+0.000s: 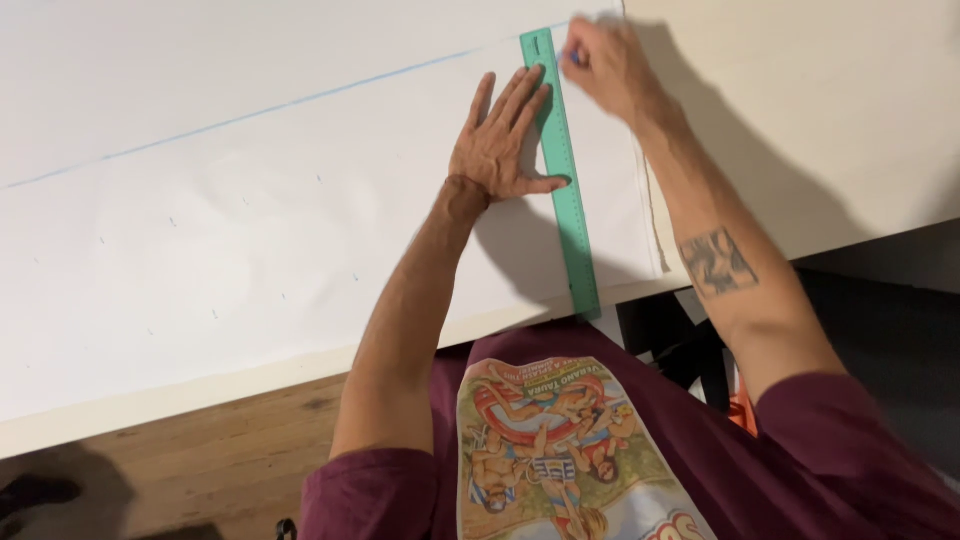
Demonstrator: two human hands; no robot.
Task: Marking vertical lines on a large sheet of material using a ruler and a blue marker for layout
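A long green ruler [572, 220] lies on a large white sheet [250, 220], running from the table's near edge toward the far side. My left hand [503, 140] presses flat on the sheet with its fingers spread, fingertips and thumb resting against the ruler's left edge. My right hand [608, 65] is at the ruler's far end, pinching a small blue marking tool [572, 58] whose tip touches the sheet beside the ruler. A long blue line [250, 115] crosses the sheet from the far left to the ruler's top.
The sheet covers a pale table [830, 120] whose bare top shows at the right. Small pencil marks dot the sheet. Wooden floor [200, 460] lies below the near edge, with a dark shoe at the bottom left. Dark objects sit under the table at right.
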